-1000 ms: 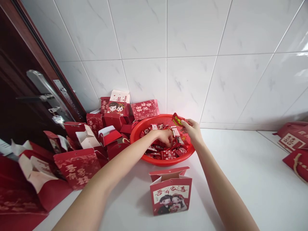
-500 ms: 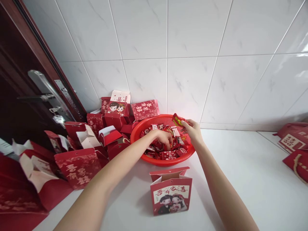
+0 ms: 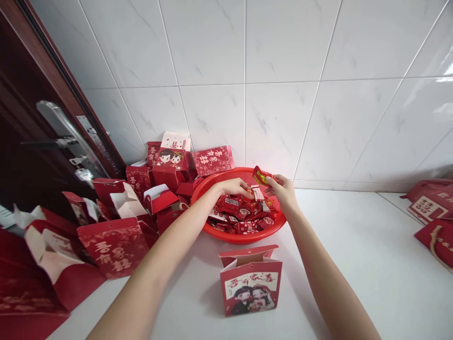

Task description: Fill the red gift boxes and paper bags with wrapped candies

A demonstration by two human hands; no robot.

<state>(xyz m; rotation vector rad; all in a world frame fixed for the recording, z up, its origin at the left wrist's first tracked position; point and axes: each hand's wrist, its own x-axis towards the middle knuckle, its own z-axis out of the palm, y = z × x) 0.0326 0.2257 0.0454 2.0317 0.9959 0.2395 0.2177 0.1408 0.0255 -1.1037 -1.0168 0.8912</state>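
Observation:
My right hand (image 3: 283, 190) pinches a small red packet (image 3: 261, 176) with yellow-green print over the right back rim of a red plastic basket (image 3: 201, 193). Inside the basket lies a heap of red-wrapped candies (image 3: 244, 212), some with white labels. My left hand (image 3: 235, 187) is over the back of this heap, its fingers bent down and closed at a wrapped candy; the fingertips are partly hidden. In front of the basket a red paper gift box (image 3: 252, 288) with a cartoon couple stands upright, its top open.
Several red gift boxes (image 3: 113, 248), many with open flaps, crowd the left side up to the tiled wall (image 3: 212, 118). A dark door with a metal handle (image 3: 65, 127) is at far left. Red bags (image 3: 430, 200) lie at the right edge of the white tabletop (image 3: 336, 236).
My left hand has risen from deeper in the candies and moved toward the back of the basket. My right hand keeps its packet in nearly the same place.

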